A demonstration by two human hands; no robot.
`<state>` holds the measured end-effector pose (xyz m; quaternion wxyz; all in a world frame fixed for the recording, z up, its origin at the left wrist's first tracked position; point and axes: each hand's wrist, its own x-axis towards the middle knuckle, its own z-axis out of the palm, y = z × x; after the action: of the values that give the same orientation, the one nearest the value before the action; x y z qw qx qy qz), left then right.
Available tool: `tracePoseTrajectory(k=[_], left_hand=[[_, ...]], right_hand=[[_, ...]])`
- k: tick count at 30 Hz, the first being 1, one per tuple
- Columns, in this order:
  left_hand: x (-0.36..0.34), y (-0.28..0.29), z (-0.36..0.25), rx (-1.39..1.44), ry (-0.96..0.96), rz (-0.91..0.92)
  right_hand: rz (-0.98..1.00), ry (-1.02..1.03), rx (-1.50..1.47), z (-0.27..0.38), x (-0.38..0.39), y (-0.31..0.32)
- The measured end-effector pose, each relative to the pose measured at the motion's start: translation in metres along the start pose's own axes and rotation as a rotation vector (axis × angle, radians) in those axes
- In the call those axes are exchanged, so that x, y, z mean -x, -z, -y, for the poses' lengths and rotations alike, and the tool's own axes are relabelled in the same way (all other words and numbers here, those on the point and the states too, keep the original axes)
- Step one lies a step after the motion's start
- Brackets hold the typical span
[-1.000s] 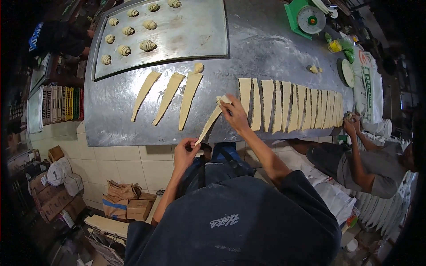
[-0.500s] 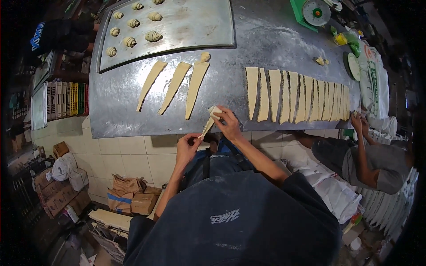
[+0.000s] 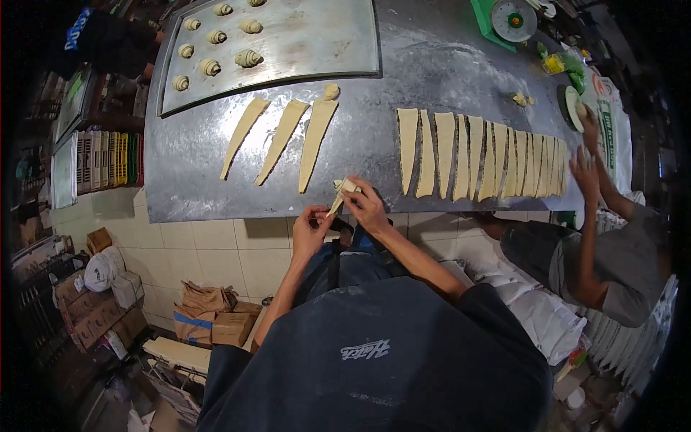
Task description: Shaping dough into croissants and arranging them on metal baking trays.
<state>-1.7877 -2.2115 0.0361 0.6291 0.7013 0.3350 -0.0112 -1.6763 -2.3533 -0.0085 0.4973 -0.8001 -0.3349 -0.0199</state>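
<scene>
Between my hands, at the table's front edge, is a partly rolled strip of dough (image 3: 337, 201). My right hand (image 3: 367, 206) is closed round its thick rolled end. At the narrow tail, my left hand (image 3: 312, 225) pinches the tip. Just beyond lie three long dough strips; the closest is a tapered dough strip (image 3: 317, 144) with a small dough lump (image 3: 331, 91) at its wide end. To the right, several more tapered dough strips (image 3: 444, 155) lie side by side on the metal table (image 3: 360, 137).
A metal tray (image 3: 309, 47) at the back left bears several rolled dough pieces (image 3: 249, 57). A green scale (image 3: 497, 25) stands at the far right. At the right end, a co-worker's hands (image 3: 586, 169) are near a round pale plate (image 3: 574, 108). Dough scraps (image 3: 522, 99) lie nearby.
The roll has come nearer to me and its free tail is shorter, with my hands closer together. The co-worker's hands have moved up from the table's right corner, one reaching the plate.
</scene>
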Motion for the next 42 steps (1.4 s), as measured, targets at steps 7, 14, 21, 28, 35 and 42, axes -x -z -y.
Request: tracePoseTrajectory(k=[7, 14, 21, 28, 35, 42], left_hand=[[-0.005, -0.007, -0.001, 0.002, 0.053, -0.010], [-0.001, -0.008, 0.014, 0.138, 0.003, -0.071], [-0.003, -0.007, 0.017, 0.025, 0.081, -0.032], [0.001, -0.011, 0.029, 0.207, 0.040, -0.095], [-0.009, -0.011, 0.042, 0.237, 0.092, -0.084], [-0.003, -0.005, 0.054, 0.429, 0.108, -0.050]], right_hand=[[0.016, 0.088, 0.066, -0.011, -0.016, 0.007], [0.065, -0.027, -0.006, 0.009, 0.012, -0.006], [0.092, -0.145, -0.109, 0.015, 0.009, -0.005], [0.149, -0.220, -0.168, 0.022, 0.017, -0.007], [0.108, -0.141, -0.097, 0.018, 0.022, -0.009], [0.183, -0.306, -0.217, 0.035, 0.028, -0.012]])
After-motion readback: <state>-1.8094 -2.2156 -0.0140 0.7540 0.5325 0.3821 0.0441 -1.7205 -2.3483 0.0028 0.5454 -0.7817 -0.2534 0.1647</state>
